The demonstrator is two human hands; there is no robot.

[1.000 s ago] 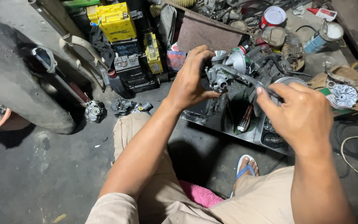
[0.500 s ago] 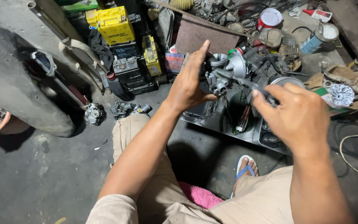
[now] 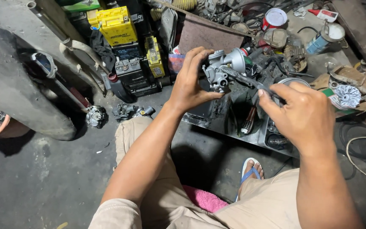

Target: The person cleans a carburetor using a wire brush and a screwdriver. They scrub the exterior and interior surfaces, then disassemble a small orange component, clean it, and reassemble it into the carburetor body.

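The scene is lit fairly evenly by soft, dim light from above and slightly far, with no hard glare. The grey concrete floor (image 3: 30, 186) at near left falls darkest, and a deep shadow pools under the person's legs near the pink cloth (image 3: 204, 199). The left hand (image 3: 189, 85) and right hand (image 3: 306, 114) are well lit and sharp, as is the small silver metal carburettor (image 3: 221, 70) between them. The bright yellow box-shaped batteries (image 3: 117, 25) at far left show saturated colour. Wide-angle distortion bends the edges, and the far right clutter looks slightly soft.
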